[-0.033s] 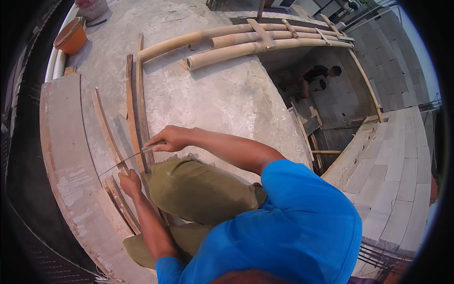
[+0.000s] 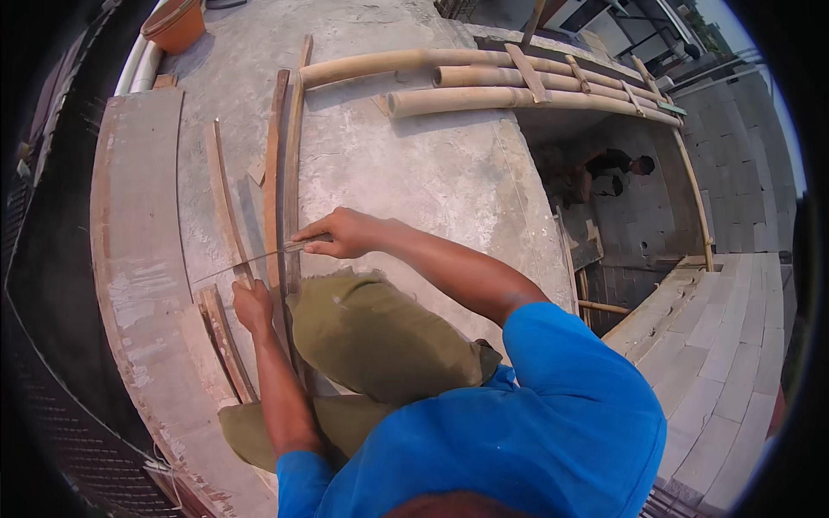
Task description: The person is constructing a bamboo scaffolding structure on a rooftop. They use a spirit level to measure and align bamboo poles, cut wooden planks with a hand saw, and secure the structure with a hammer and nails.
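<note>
My right hand [image 2: 341, 233] grips the handle of a thin-bladed saw [image 2: 246, 262], whose blade runs left across a long curved wooden slat [image 2: 226, 203] lying on the concrete slab [image 2: 414, 173]. Just below the blade, my left hand [image 2: 253, 306] clamps down on that slat. Two more long slats [image 2: 283, 164] lie side by side to the right of it. My knees in olive trousers are bent right behind both hands.
Thick bamboo poles [image 2: 484, 82] lie tied across the far edge of the slab. An orange basin [image 2: 175, 23] stands far left. A wide board [image 2: 138, 207] runs along the left edge. At right the slab drops to a lower level where another person [image 2: 613, 164] crouches beside block walls [image 2: 734, 319].
</note>
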Demonstrator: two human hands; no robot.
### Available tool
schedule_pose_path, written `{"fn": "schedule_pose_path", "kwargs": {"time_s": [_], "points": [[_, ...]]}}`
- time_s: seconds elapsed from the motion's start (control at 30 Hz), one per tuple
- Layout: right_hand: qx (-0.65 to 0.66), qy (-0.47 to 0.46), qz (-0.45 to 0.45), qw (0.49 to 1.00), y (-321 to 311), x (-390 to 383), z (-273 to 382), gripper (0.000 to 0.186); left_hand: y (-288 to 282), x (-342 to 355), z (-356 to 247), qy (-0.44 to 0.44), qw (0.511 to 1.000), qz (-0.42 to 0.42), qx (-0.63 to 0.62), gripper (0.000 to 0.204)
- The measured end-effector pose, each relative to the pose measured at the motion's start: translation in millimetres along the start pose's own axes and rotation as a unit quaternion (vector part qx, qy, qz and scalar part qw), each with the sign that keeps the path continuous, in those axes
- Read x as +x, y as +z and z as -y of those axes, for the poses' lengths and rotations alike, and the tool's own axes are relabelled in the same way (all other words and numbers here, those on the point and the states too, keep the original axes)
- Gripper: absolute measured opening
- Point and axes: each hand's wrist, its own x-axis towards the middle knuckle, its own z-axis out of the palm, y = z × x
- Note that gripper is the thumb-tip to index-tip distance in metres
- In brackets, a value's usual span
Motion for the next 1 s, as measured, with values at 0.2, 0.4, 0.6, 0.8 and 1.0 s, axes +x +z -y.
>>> {"fn": "schedule_pose_path", "kwargs": {"time_s": [0.2,0.4,0.6,0.8,1.0], "points": [[-0.054,0.068,0.115,0.990,-20,70,80,0.036,-28,-5,0,-0.091,0.993,0.074,-0.016,0.037],[-0.048,-0.047,0.149,0.987,3,121,137,0.041,-121,17,36,-0.105,0.993,-0.024,-0.045,0.038],[0.070,-0.069,0.158,0.983,12,104,189,0.052,-282,-9,28,-0.101,0.991,-0.077,-0.037,0.033],[0.144,-0.161,0.193,0.957,33,87,218,0.052,-377,-78,16,-0.097,0.981,-0.165,-0.009,0.029],[0.126,-0.230,0.182,0.948,48,71,237,0.052,-401,-111,19,-0.081,0.977,-0.198,0.018,0.030]]}}
